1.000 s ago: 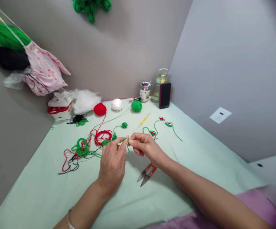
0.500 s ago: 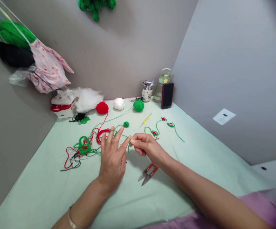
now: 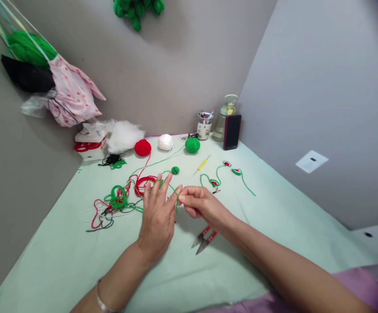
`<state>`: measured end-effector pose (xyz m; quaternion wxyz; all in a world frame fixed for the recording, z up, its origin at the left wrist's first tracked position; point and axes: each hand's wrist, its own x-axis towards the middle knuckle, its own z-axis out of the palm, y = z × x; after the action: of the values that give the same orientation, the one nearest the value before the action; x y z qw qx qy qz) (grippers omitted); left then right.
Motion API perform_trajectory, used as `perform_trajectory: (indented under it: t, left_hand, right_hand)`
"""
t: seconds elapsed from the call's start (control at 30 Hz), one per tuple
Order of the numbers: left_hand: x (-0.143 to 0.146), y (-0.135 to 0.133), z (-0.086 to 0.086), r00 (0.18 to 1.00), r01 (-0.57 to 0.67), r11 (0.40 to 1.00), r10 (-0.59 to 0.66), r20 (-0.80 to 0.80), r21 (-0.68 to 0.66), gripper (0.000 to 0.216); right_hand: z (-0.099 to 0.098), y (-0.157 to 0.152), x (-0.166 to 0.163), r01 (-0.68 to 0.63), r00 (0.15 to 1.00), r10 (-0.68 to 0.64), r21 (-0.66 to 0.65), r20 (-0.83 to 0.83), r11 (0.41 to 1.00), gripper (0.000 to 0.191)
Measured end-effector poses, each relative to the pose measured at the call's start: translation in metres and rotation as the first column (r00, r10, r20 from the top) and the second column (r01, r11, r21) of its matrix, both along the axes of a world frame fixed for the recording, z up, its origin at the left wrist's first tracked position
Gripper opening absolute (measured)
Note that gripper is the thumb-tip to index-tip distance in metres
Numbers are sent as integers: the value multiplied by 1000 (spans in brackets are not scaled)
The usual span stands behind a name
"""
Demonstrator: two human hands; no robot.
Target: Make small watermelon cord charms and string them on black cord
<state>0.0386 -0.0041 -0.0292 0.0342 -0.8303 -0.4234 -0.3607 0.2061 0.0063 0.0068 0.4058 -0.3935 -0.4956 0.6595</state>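
From the head, above the table's (image 3: 78,252) middle, the right hand (image 3: 206,206) pinches green yarn (image 3: 177,204) beside the left hand (image 3: 158,213), whose fingers spread; whether its thumb grips, I cannot tell. The yarn's end hangs loose, seemingly unfinished; farther right, three melon pieces (image 3: 236,172) look already made.

The pale green worktop (image 3: 68,256) bears a red yarn ball (image 3: 142,148), a white ball (image 3: 165,142), a green ball (image 3: 192,145) — and, nearer, orange-handled snips (image 3: 203,245).

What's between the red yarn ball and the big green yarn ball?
In the head view, a white yarn ball sits between the red yarn ball and the big green yarn ball.
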Motion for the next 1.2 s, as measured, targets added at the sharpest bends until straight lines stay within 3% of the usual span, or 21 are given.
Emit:
perform_trajectory:
  t: [0.3,0.43,0.53,0.67,0.77,1.03,1.2]
  left_hand:
    - [-3,2,0,998,59,990,-55,35,-125,47]
    - [-6,6,6,958,121,956,-42,283,-267,30]
    - [-8,8,10,839,207,870,77,539,-447,16]
    - [-11,9,16,696,373,729,189,693,-573,9]
    - [-11,7,20,657,423,690,212,723,-587,10]
    - [-11,8,20,671,398,703,215,710,-589,10]
    - [-10,6,23,655,429,670,231,719,-606,13]
  right_hand:
    - [-5,-2,-2,-40,999,40,-32,-11,999,34]
    - [3,-6,-1,31,992,-48,138,120,990,31]
    - [4,-8,-1,55,968,-111,241,223,969,29]
    - [-4,-11,-4,65,911,-200,353,360,933,27]
    - [-7,-12,-4,40,858,-262,450,442,892,28]
    - [-9,-14,-5,-52,765,-346,588,543,807,23]
    - [-10,-14,-3,-78,722,-404,646,562,759,21]
